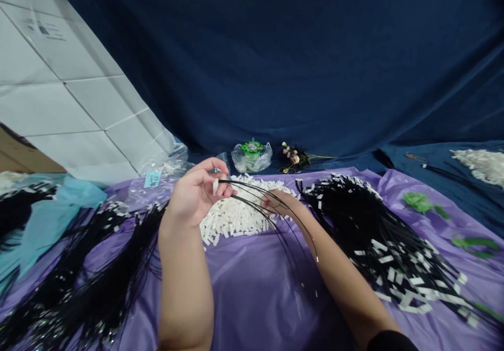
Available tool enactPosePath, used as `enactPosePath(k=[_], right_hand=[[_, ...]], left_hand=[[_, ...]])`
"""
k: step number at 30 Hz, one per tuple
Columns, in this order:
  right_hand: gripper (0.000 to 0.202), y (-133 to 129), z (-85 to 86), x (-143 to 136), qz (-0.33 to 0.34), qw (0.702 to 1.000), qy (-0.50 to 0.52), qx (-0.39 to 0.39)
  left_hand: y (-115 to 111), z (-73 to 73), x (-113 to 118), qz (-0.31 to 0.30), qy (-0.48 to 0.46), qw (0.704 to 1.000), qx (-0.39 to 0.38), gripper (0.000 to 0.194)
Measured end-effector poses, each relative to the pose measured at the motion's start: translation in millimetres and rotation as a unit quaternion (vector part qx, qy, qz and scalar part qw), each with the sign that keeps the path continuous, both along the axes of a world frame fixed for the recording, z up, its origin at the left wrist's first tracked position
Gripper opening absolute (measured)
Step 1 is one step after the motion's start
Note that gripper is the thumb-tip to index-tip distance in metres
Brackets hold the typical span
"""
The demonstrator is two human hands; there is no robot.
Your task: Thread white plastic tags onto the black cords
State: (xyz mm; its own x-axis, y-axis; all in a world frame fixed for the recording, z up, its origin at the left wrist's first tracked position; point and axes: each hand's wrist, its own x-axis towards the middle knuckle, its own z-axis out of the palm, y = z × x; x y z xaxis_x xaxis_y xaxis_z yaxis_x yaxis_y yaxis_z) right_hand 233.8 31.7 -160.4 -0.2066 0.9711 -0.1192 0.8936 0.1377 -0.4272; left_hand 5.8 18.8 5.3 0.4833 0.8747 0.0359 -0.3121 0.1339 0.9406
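Note:
Several thin black cords (271, 222) are pinched in my left hand (192, 191), raised in front of the pile. A small white tag (215, 186) sits at the gripped end of the cords. From there they arc rightward and hang down across my right forearm, with small shiny tips at their free ends. My right hand (279, 202) is at the right side of a heap of small white tags (232, 219). Its fingers are bent together at the heap and partly behind the cords, so what they hold is hidden.
Bundles of black cords with white tags lie at right (354, 214); more black cords lie at left (114, 277). A purple sheet (252, 288) covers the table. Behind the heap are a green item in clear plastic (252, 151), artificial flowers (293, 156) and a clear bag (157, 175).

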Motion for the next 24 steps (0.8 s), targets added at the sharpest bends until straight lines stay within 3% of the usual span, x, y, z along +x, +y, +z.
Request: enactPosePath(k=[4, 8, 13, 19, 22, 24], right_hand=[[0.025, 4.6, 6.8, 12.6, 0.009, 1.000, -0.020, 0.012], [0.019, -4.8, 37.4, 33.8, -0.081, 0.991, -0.028, 0.107], [0.018, -35.1, 76.1, 65.4, -0.240, 0.933, -0.030, 0.267], [0.016, -64.1, 82.0, 116.0, -0.320, 0.886, -0.013, 0.336], [0.019, -68.0, 87.7, 115.8, -0.327, 0.872, 0.014, 0.363], [0.021, -69.9, 97.2, 95.5, -0.315, 0.858, 0.040, 0.404]], left_hand=[[1.2, -2.8, 5.8, 0.020, 0.025, 0.999, 0.001, 0.015], [3.5, -8.6, 13.9, 0.025, 0.042, 0.999, -0.005, 0.012], [4.9, -13.9, 21.2, 0.007, 0.053, 0.999, -0.003, 0.012], [7.7, -10.8, 4.2, 0.006, 0.056, 0.998, 0.013, 0.009], [8.9, -10.3, 0.2, 0.010, 0.075, 0.997, 0.015, 0.006], [8.4, -12.2, 5.5, -0.001, 0.079, 0.997, 0.018, 0.004]])
